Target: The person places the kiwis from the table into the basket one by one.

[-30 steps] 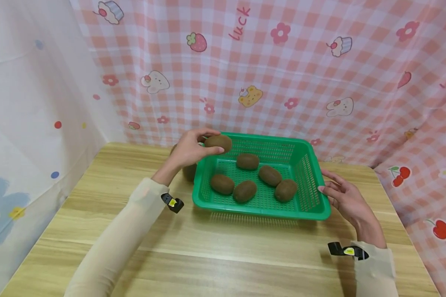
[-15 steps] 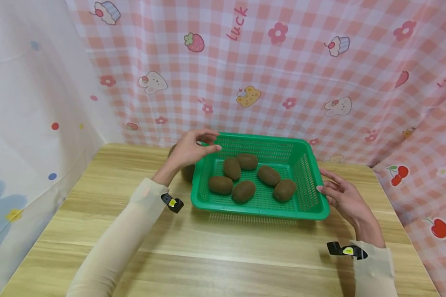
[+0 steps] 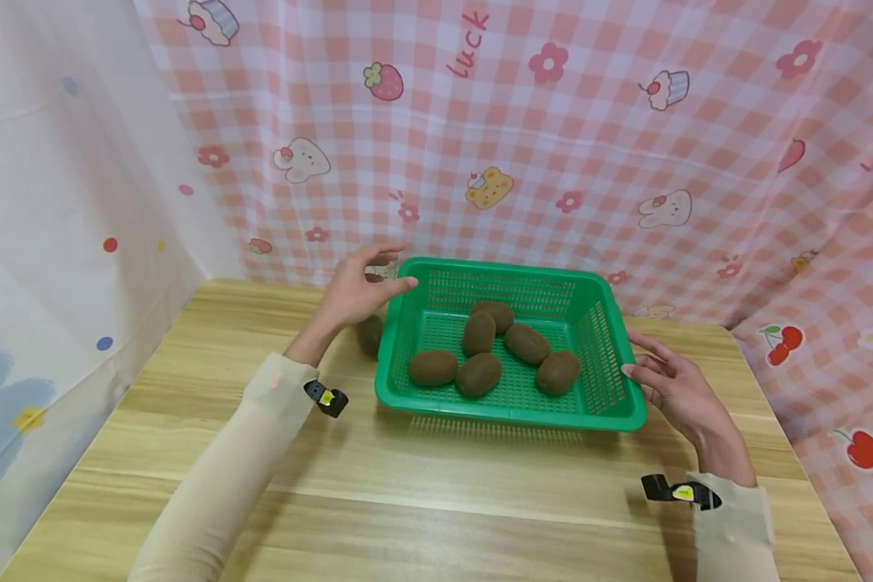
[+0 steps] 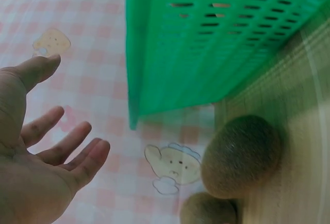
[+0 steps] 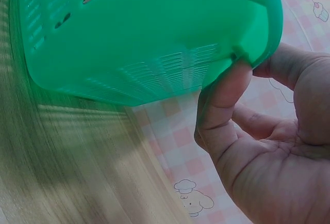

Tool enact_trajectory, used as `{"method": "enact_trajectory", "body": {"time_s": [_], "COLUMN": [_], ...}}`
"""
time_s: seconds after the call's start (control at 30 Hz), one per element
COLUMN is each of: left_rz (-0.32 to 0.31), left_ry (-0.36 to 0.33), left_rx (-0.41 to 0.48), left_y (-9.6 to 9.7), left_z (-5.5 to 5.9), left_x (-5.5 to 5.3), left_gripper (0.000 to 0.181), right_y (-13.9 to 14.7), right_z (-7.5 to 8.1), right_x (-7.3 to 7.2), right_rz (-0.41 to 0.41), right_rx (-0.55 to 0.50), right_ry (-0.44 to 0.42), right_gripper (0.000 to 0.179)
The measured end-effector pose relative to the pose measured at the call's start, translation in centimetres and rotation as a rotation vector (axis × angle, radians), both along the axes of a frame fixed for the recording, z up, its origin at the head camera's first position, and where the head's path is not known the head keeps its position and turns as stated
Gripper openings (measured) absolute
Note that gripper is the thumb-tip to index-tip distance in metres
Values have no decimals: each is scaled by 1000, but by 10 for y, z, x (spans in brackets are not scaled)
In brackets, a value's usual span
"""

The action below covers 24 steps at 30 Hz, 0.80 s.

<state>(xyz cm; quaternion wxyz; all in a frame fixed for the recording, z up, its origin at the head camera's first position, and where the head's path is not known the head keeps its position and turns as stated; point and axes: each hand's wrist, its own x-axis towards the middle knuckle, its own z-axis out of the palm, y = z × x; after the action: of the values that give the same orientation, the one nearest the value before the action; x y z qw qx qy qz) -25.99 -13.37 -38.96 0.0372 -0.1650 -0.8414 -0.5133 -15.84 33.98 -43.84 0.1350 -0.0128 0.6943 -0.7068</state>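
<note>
A green plastic basket (image 3: 509,414) with slotted walls stands on the table. In it lie several brown kiwis, among them a kiwi (image 3: 432,369) at its left and a kiwi (image 3: 558,373) at its right. My left hand (image 3: 356,291) is over the basket's left side, fingers spread and holding nothing. Below that hand, outside the basket, two more kiwis show in the left wrist view: a nearer kiwi (image 4: 241,156) and a second kiwi (image 4: 207,209), cut off by the frame. My right hand (image 3: 680,392) pinches the basket's right rim between thumb and fingers.
The wooden table (image 3: 422,501) reaches back to a pink checked curtain (image 3: 436,145). A white cloth (image 3: 58,202) with dots hangs at the left. Both sleeves carry a small black camera mount at the cuff.
My left hand let go of a kiwi, which dropped into the basket and rolled right against the others. The hand then moved left, out over the rim. The right hand kept its place.
</note>
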Motion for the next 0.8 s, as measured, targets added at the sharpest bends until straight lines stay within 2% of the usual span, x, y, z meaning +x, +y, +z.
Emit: {"method": "enact_trajectory", "body": {"time_s": [0.23,0.5,0.63,0.8], "left_rz": [56,60,68,33], "left_ry": [0,-37,-72,-95], "left_rx": [15,-48,-45,10], "left_y": [-12,-26,-31,-35], "left_z": [-13,-32,-41,-55], "left_x": [-1,2,4,7], "left_gripper": [74,82,86,88], "right_y": [0,1,1,1], "right_z": [0,0,-1,-1], "right_x": [0,0,0,0], "right_rz": [-8,-10,-11,-11], "right_rx": [2,-4,-8,-6], "right_ry": [-13,-19,-17,-14], "right_gripper": [77,77,77,77]}}
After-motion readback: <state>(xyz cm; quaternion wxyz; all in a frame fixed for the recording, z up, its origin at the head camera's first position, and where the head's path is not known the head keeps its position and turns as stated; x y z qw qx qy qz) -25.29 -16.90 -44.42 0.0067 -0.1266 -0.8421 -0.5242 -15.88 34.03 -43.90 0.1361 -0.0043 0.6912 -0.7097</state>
